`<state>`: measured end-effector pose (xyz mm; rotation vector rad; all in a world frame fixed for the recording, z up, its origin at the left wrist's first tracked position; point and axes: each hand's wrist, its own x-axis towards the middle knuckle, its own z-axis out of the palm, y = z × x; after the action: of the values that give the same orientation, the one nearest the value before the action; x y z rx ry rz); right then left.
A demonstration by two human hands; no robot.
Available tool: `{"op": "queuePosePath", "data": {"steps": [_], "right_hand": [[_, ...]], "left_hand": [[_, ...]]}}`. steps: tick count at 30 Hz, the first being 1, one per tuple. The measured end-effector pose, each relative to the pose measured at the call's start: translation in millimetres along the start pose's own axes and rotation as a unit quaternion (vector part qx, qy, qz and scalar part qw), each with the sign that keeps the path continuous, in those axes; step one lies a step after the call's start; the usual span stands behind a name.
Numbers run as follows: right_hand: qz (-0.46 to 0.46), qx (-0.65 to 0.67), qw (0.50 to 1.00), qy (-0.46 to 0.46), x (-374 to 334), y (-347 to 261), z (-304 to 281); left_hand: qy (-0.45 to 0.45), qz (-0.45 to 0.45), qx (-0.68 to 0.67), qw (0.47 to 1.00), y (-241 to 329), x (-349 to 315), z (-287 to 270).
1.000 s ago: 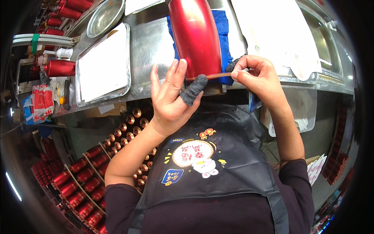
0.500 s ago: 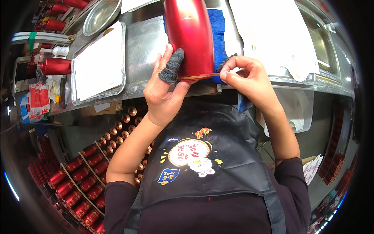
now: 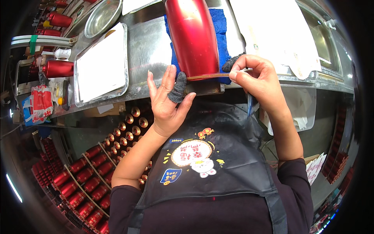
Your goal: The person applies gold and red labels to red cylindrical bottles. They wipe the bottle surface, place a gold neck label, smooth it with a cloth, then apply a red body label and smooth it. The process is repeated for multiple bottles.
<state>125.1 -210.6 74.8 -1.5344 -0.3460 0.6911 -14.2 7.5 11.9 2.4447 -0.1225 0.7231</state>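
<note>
A glossy red metal vessel [image 3: 194, 39], shaped like a cup or flask, lies lengthwise on a folded blue cloth [image 3: 221, 29]. My left hand [image 3: 167, 107] is open beside its near left corner, fingers spread, a dark knitted cover on the index finger. Whether that fingertip touches the vessel I cannot tell. Thumb and finger of my right hand [image 3: 259, 82] pinch a thin brownish strip [image 3: 214, 75], which runs along the vessel's near end. A dark cover also wraps a finger of this hand. Below its palm hangs a narrow blue piece [image 3: 249, 105], its kind unclear.
To the left are a metal tray [image 3: 125, 74] with white sheets and a steel bowl [image 3: 102, 17]. White paper [image 3: 269, 31] covers the bench at right. Red vessels [image 3: 87, 171] stand in rows below left. A clear plastic bin [image 3: 311, 113] sits under the bench edge.
My left hand has let go of the vessel and drawn back toward me, fingers spreading. My right hand has shifted slightly right, and more of the strip shows.
</note>
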Motion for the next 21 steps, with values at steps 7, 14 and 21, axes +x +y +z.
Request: {"op": "queuePosePath", "data": {"steps": [7,14,21], "right_hand": [[0.005,-0.004,1.0,-0.004,5,8,-2],[0.006,-0.025,1.0,-0.006,8,11,-1],[0.003,-0.033,0.999,-0.022,12,18,2]], "left_hand": [[-0.012,0.049,0.024,0.998,6,12,-3],[0.005,0.091,0.102,0.991,13,29,-4],[0.031,0.101,0.164,0.981,28,57,13]]}}
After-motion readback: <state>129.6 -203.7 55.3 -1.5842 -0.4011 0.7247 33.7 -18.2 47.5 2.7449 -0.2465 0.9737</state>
